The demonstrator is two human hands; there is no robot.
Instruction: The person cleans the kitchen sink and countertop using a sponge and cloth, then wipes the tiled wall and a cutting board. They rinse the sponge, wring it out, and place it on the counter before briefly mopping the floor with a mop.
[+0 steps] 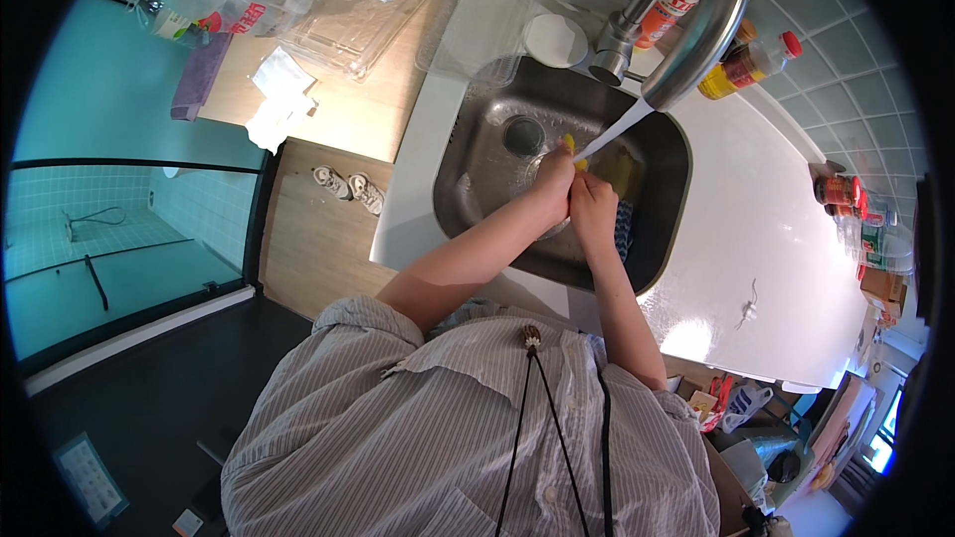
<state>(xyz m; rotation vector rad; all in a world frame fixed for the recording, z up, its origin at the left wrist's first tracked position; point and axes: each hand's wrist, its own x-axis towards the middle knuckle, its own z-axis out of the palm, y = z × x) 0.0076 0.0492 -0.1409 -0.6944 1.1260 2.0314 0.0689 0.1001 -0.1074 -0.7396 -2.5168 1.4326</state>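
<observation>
Over the steel sink (477, 201), my left hand (556, 175) and my right hand (593, 205) are pressed together. Both close around a small yellow item (580, 163), perhaps a sponge or cloth, mostly hidden by the fingers. Water (615, 130) pours from the curved metal faucet (694, 37) onto the hands. Below them, partly covered, is a clear round bowl (552, 231). A yellowish object (624, 170) lies in the basin to the right, with a blue patterned cloth (624, 227) nearer me. The round drain (524, 136) is at the far left of the basin.
Behind the sink are a white round lid (556, 41), a clear plastic tray (477, 30), an orange detergent bottle (666, 11) and a red-capped bottle (746, 68). Jars (837, 190) line the right wall. Plastic containers (354, 22) and white tissue (280, 108) occupy the left wooden surface.
</observation>
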